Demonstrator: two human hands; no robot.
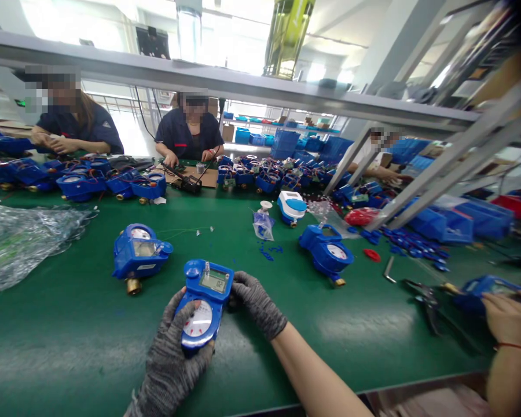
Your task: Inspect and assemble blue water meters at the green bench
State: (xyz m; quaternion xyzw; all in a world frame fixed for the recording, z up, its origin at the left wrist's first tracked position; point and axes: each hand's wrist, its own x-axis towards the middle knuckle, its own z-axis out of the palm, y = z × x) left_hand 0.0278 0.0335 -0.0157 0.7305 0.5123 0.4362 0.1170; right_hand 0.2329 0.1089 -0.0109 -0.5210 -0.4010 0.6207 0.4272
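Blue water meter [206, 304], dial and small display facing up, low on the green table [91, 336] at the near edge. Left hand [173, 353], grey-gloved, fingers wrapped round its lower end; right hand [256, 304], gloved, fingers curled against its right side. Second meter [139, 255] just left; third meter [327, 253] further right. Crumpled plastic sheet [21, 243] far left.

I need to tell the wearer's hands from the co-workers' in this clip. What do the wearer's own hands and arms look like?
Both the left hand and right hand wear mottled grey knitted gloves with ribbed cuffs. The right forearm is bare past the cuff, with no sleeve. No watch or markings show.
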